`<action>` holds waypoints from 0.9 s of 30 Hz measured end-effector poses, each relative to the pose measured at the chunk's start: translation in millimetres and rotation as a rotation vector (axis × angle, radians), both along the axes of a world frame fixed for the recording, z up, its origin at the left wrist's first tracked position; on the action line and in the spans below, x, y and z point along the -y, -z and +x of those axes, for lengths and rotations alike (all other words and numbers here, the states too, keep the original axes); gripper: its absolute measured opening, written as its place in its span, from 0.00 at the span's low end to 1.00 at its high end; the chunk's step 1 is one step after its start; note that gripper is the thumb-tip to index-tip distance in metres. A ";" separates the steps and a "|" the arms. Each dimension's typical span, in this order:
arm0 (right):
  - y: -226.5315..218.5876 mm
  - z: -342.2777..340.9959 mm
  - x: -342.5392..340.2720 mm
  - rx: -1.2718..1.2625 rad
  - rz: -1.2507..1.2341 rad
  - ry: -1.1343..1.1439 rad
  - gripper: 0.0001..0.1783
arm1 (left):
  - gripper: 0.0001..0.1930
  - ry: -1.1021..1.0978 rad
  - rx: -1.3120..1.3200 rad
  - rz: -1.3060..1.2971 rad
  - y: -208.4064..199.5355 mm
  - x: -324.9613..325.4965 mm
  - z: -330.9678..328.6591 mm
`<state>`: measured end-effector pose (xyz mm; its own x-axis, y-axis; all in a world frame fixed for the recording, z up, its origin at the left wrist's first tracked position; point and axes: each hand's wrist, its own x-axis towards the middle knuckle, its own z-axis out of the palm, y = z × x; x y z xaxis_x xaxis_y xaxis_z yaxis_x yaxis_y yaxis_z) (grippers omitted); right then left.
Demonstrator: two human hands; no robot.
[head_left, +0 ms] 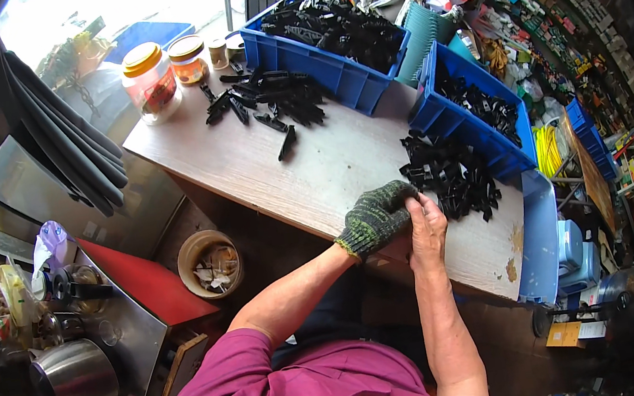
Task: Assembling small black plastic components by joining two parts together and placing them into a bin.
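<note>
My left hand wears a dark green knitted glove, its fingers curled closed over the table's near edge. My right hand is bare and closed, its thumb and fingers pressed together at the gloved fingertips. What the two hands hold between them, if anything, is too small and hidden to make out. Just beyond them lies a pile of small black plastic parts. Farther left on the table is a heap of longer black clip-like pieces, with one loose black piece at its near side.
One blue crate of black pieces stands at the back, another blue crate at the right. Lidded jars stand at the far left corner. A bucket with scraps is on the floor. A kettle stands lower left.
</note>
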<state>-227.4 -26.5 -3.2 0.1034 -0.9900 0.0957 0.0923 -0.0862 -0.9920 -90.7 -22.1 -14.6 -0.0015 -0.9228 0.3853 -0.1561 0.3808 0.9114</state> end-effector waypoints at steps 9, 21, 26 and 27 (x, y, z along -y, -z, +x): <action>2.7 0.2 3.1 -0.003 -0.108 -0.021 0.22 | 0.19 0.157 0.136 -0.169 5.6 18.7 18.0; 4.7 7.4 0.3 -0.160 -0.184 0.028 0.21 | 0.12 -0.192 -0.012 0.114 5.1 27.2 -2.6; 12.9 3.6 -3.8 -0.260 -0.189 0.182 0.22 | 0.14 -0.060 -0.097 0.193 -0.9 11.6 -2.4; 12.8 1.3 -5.2 -0.257 -0.191 0.176 0.22 | 0.14 -0.067 -0.096 0.192 0.1 4.5 -4.1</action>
<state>-226.1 -21.2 -16.1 -0.0226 -0.9616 0.2735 -0.1908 -0.2644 -0.9453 -94.9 -26.6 -14.7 0.0902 -0.9760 0.1982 -0.0845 0.1908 0.9780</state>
